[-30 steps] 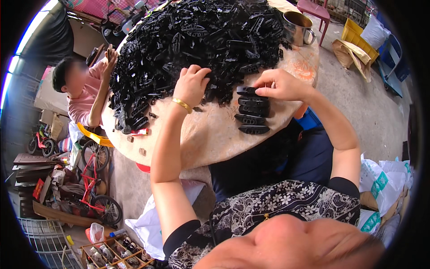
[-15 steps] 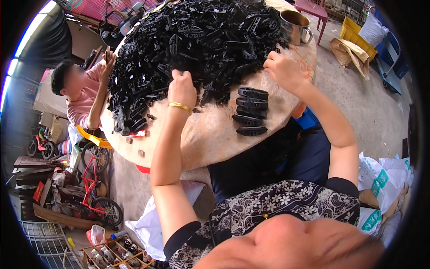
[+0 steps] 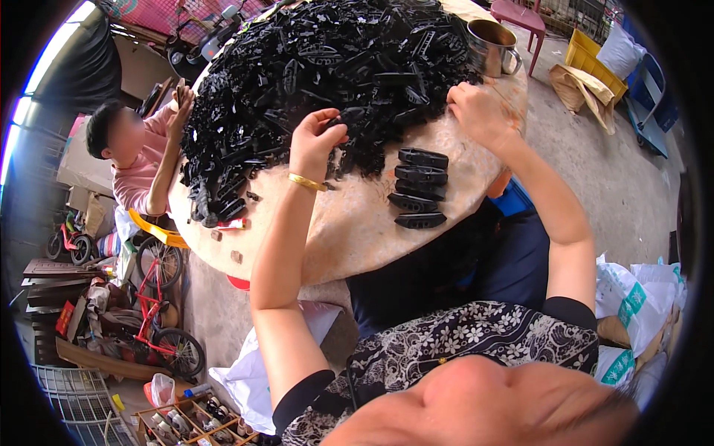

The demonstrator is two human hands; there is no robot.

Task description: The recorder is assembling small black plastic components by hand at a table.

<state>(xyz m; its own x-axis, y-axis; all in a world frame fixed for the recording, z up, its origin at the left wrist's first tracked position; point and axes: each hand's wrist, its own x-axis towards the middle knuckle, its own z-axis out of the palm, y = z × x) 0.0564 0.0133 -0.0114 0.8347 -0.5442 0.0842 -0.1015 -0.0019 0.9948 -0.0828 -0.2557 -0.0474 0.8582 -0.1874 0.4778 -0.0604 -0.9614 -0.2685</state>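
Note:
A big heap of black plastic parts (image 3: 320, 56) covers the far side of a round, pale-clothed table (image 3: 342, 238). Above the heap's near edge, my left hand (image 3: 316, 143) pinches a small black plastic part (image 3: 332, 123) between thumb and fingers. My right hand (image 3: 480, 111) rests at the heap's right edge, its fingers bent together; whatever lies in their tips is hidden. Between my hands and closer to me, several oblong black plastic pieces (image 3: 421, 173) lie in a neat column on the cloth.
A metal mug (image 3: 491, 48) stands on the table beyond my right hand. Across to the left, a person in pink (image 3: 137, 163) sits with hands at the heap's edge. A red bicycle (image 3: 152, 297) is on the left floor; white sacks (image 3: 632, 297) lie at right.
My left hand has risen slightly from the heap and turned rightward, and a small black part now shows in its fingers. My right hand has shifted a little to the right.

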